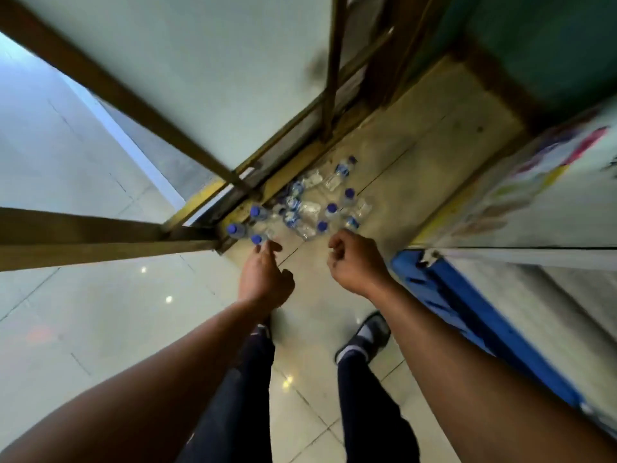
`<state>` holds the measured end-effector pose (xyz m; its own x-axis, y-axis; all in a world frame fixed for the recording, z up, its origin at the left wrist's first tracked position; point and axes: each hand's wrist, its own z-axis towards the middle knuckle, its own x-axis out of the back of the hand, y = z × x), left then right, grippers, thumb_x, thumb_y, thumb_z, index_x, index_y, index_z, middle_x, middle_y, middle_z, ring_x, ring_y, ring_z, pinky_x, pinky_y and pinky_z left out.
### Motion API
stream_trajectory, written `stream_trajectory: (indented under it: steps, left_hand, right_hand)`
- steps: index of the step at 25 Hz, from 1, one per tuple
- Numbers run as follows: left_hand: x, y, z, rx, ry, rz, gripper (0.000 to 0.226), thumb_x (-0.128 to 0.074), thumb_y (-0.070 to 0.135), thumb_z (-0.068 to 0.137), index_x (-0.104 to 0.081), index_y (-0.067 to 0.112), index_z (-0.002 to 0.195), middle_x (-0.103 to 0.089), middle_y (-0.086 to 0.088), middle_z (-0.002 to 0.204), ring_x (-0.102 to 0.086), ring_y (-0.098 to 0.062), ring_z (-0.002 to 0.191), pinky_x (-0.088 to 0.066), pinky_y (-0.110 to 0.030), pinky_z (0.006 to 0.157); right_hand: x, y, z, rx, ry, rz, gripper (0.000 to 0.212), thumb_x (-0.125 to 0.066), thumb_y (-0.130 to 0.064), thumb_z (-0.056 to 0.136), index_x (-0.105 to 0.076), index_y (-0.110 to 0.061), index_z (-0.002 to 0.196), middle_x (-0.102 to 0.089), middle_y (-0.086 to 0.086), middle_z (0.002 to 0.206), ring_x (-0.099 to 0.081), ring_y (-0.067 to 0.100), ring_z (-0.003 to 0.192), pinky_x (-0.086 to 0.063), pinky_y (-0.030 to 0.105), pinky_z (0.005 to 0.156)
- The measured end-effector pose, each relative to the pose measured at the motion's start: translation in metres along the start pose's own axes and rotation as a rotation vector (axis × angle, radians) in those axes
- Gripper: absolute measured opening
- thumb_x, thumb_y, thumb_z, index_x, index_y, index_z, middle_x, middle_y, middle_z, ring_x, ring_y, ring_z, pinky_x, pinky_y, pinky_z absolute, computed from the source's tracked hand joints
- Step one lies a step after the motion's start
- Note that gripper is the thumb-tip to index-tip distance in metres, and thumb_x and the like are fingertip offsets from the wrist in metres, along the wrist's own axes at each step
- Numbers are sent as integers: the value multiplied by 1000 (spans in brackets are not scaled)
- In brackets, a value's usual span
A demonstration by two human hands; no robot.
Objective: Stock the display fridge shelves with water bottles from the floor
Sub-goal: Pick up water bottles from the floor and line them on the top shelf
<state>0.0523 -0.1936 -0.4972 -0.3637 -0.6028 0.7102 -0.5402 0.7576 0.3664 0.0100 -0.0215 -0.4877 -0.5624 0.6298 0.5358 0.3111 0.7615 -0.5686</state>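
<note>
Several clear water bottles (300, 208) with blue caps lie and stand in a loose heap on the beige floor tiles, against the foot of a glass wall. My left hand (263, 275) reaches down just short of the nearest blue-capped bottle (257, 238), fingers loosely apart, holding nothing. My right hand (354, 262) hangs beside it, fingers curled but empty, close to a bottle (350, 223) at the heap's near right edge. The display fridge (521, 202) stands on the right, its side blurred.
A wood-framed glass wall (187, 95) fills the left and back. The fridge's blue base (467, 315) runs along the right. My two legs and a dark shoe (367, 335) stand on the tiled floor (117, 312) below the hands.
</note>
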Motion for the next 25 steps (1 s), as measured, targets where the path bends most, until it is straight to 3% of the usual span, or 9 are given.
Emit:
stream_trajectory:
  steps: [4, 10, 13, 16, 19, 22, 25]
  left_hand:
    - [-55, -125, 132, 148, -5, 170, 77, -71, 4, 69, -41, 15, 139, -44, -16, 133, -49, -34, 120, -47, -41, 96]
    - [-127, -262, 307, -100, 14, 509, 82, -71, 8, 75, -36, 31, 145, -32, -13, 147, -41, -38, 129, -51, -47, 89]
    - [-153, -296, 344, -192, -39, 532, 76, -77, 16, 74, -43, 35, 139, -38, -14, 142, -53, -44, 115, -52, -46, 85]
    - [-153, -296, 346, -254, 19, 461, 64, -79, 16, 74, -54, 31, 131, -48, -18, 127, -60, -48, 99, -54, -47, 81]
    - [-127, -270, 308, -286, 47, 441, 63, -78, 16, 71, -56, 32, 128, -48, -18, 120, -62, -47, 87, -56, -45, 75]
    - [-74, -211, 228, -397, 32, 428, 62, -80, 20, 71, -57, 30, 127, -49, -11, 110, -62, -38, 77, -55, -40, 64]
    - [-10, -127, 147, -549, 70, 396, 70, -81, 24, 72, -48, 28, 134, -54, -8, 116, -64, -30, 83, -55, -35, 64]
  right_hand:
    - [-161, 26, 133, -20, -127, -66, 34, -64, -21, 85, -57, -19, 117, -64, 6, 115, -61, 27, 105, -53, 35, 85]
    - [-354, 66, 277, 67, -123, -218, 77, -74, -26, 83, -30, -27, 146, -36, 8, 146, -43, 29, 128, -48, 37, 91]
    - [-400, 80, 306, 103, -65, -299, 75, -66, -12, 86, -28, -29, 148, -35, 11, 149, -45, 33, 127, -49, 39, 90]
    - [-397, 87, 311, 179, 36, -275, 66, -62, -3, 83, -38, -23, 141, -52, 10, 131, -58, 32, 109, -50, 37, 77]
    - [-359, 83, 277, 153, 56, -181, 60, -70, -8, 79, -46, -23, 132, -57, 5, 120, -62, 30, 99, -47, 31, 71]
    - [-278, 60, 197, 146, 99, -118, 61, -77, -19, 75, -49, -23, 129, -59, 2, 120, -62, 28, 101, -52, 33, 75]
    - [-178, 21, 106, 148, 194, -113, 65, -79, -25, 73, -49, -25, 131, -61, 1, 123, -63, 26, 104, -54, 35, 78]
